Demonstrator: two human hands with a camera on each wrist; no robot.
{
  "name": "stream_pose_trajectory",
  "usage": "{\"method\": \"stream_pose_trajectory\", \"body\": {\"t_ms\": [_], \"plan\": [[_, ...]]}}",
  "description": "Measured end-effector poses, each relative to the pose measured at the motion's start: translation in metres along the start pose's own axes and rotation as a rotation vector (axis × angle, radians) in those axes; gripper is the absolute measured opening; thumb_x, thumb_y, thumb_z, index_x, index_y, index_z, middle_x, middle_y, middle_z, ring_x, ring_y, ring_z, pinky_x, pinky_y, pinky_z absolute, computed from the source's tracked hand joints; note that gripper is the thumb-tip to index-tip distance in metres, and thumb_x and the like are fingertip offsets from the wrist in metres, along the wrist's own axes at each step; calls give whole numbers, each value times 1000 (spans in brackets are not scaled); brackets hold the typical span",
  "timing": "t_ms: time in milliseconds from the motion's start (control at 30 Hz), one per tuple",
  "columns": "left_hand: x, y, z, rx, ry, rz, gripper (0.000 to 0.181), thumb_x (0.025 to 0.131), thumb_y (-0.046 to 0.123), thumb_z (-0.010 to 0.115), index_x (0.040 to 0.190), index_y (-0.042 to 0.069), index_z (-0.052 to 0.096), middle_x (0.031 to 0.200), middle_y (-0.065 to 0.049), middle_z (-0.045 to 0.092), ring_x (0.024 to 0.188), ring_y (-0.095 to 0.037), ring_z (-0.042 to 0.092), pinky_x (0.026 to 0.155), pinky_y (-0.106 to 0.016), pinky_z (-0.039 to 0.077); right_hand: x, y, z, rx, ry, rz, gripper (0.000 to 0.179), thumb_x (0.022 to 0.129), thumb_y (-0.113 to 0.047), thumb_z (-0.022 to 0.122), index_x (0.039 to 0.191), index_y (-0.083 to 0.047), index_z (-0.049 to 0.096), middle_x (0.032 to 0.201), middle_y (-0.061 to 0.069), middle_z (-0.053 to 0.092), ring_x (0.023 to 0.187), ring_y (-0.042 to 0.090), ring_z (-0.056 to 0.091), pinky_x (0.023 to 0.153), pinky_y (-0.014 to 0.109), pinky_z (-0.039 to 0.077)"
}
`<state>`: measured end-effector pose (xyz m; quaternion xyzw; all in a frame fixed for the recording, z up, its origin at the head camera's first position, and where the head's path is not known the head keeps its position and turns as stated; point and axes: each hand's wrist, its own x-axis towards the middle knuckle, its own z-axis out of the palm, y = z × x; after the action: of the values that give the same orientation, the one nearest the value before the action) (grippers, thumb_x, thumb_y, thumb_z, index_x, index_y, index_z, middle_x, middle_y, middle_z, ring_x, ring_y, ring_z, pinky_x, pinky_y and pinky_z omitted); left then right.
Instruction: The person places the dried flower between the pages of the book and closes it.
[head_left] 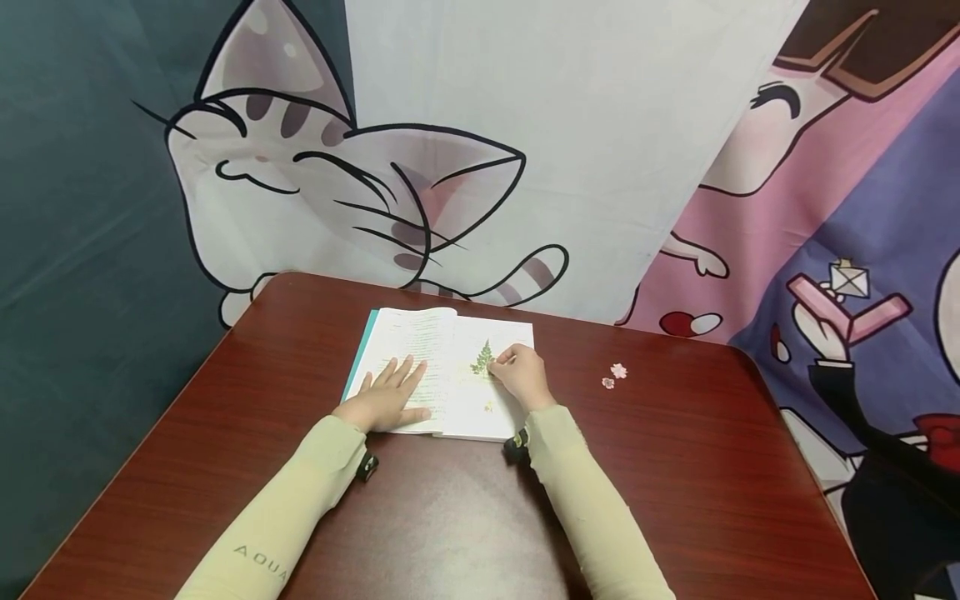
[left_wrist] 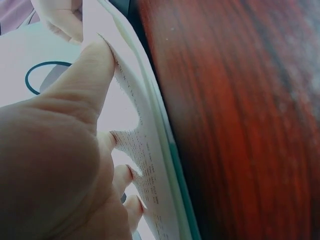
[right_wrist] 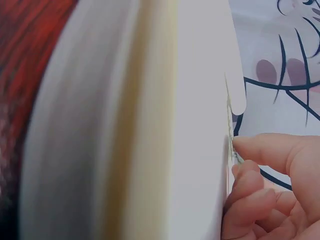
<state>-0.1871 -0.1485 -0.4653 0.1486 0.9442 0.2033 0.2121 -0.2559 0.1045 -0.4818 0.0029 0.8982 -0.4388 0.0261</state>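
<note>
An open book [head_left: 468, 425] with a teal cover lies on the table. My left hand [head_left: 384, 402] rests on the printed left page with its fingers spread; in the left wrist view its thumb [left_wrist: 82, 82] and fingertips press on the text. Over the right page, my right hand [head_left: 525, 377] pinches a green fern-like leaf [head_left: 483, 358] at its stem. The right wrist view shows the stem [right_wrist: 239, 158] between thumb and forefinger, the leaf almost edge-on against the page. Lower on that page sits a small pale yellowish sprig [head_left: 489, 407].
Two small pink flowers [head_left: 618, 371] lie on the dark red table [head_left: 675, 467] to the right of the book. Behind the table hangs a cloth [head_left: 600, 125] with cartoon animals. A black device [head_left: 517, 447] is worn at the right wrist.
</note>
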Motion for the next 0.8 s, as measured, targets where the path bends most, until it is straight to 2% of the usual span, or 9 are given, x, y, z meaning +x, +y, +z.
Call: {"method": "stream_pose_trajectory", "body": {"t_ms": [200, 400, 600, 700, 800], "plan": [[0, -1, 2, 3, -5, 2, 86, 103, 49, 54, 164, 7, 9, 169, -21, 0, 154, -44, -3, 117, -69, 0, -2, 8, -8, 60, 7, -13, 14, 90, -18, 75, 88, -7, 67, 70, 5, 66, 58, 16, 62, 54, 28, 48], [0, -1, 2, 8, 4, 3, 85, 103, 49, 54, 164, 7, 10, 169, -21, 1, 154, -44, -2, 117, -69, 1, -13, 5, -24, 139, 20, -22, 10, 93, -14, 70, 96, -4, 68, 74, 11, 67, 59, 21, 65, 53, 29, 49], [1, -2, 3, 8, 2, 0, 86, 103, 50, 53, 164, 8, 8, 169, -20, -1, 154, -43, -4, 118, -68, 0, -23, 6, -37, 63, 91, -51, 13, 92, -11, 67, 100, -3, 72, 85, 8, 65, 73, 20, 57, 60, 29, 46], [2, -4, 4, 9, 6, 1, 86, 103, 50, 53, 164, 9, 8, 169, -19, -1, 154, -42, -4, 118, -68, -1, -24, 12, -40, 34, 103, -19, 18, 92, -12, 67, 106, -2, 71, 91, 9, 64, 80, 23, 56, 65, 31, 47], [4, -7, 6, -6, 16, 10, 87, 102, 51, 53, 164, 9, 9, 169, -19, -1, 154, -43, -5, 117, -68, -2, -24, 17, -40, 12, 102, 30, 29, 92, -13, 68, 118, 1, 68, 104, 16, 65, 95, 29, 60, 79, 39, 52]]}}
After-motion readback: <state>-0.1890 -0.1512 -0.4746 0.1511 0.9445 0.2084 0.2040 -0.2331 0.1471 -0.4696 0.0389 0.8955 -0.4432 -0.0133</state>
